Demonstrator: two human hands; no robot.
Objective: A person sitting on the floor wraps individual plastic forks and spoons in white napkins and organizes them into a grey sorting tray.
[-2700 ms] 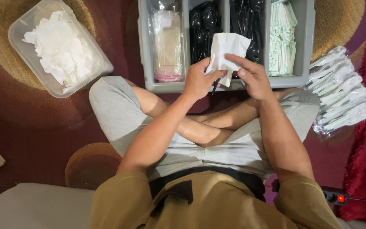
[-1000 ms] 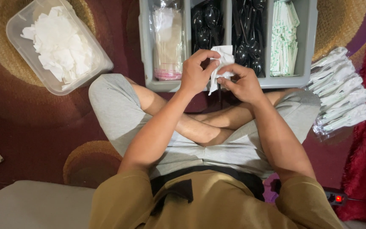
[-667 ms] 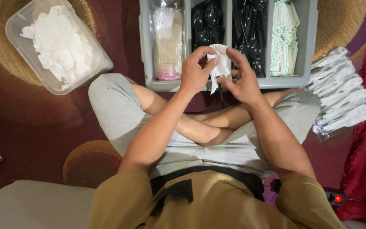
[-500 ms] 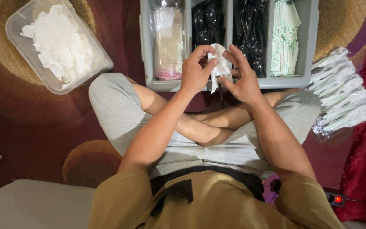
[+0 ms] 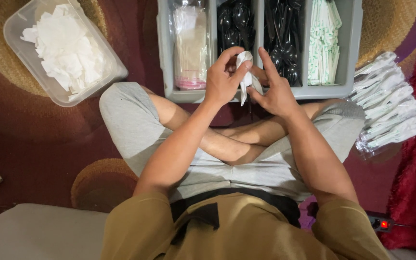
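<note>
Folded tighter than a moment ago, the napkin [image 5: 244, 77] is now a narrow bunched strip where it earlier hung open as a flat sheet; both hands have stayed at the near edge of the grey tray [image 5: 165, 58]. The left hand [image 5: 223, 79] pinches the napkin's top between thumb and forefinger. The right hand [image 5: 274, 89] presses against the napkin's other side with its fingers spread and pointing up.

Tray compartments hold a clear bag, black spoons [image 5: 234, 24], black forks [image 5: 285, 33] and wrapped picks [image 5: 323, 41]. Left of the tray sits a clear tub [image 5: 25, 29] of white napkins; right of it lies a pile of wrapped white cutlery [image 5: 386, 103]. Everything rests on a dark red carpet [image 5: 39, 139] with tan rings, where the person sits cross-legged just before the tray.
</note>
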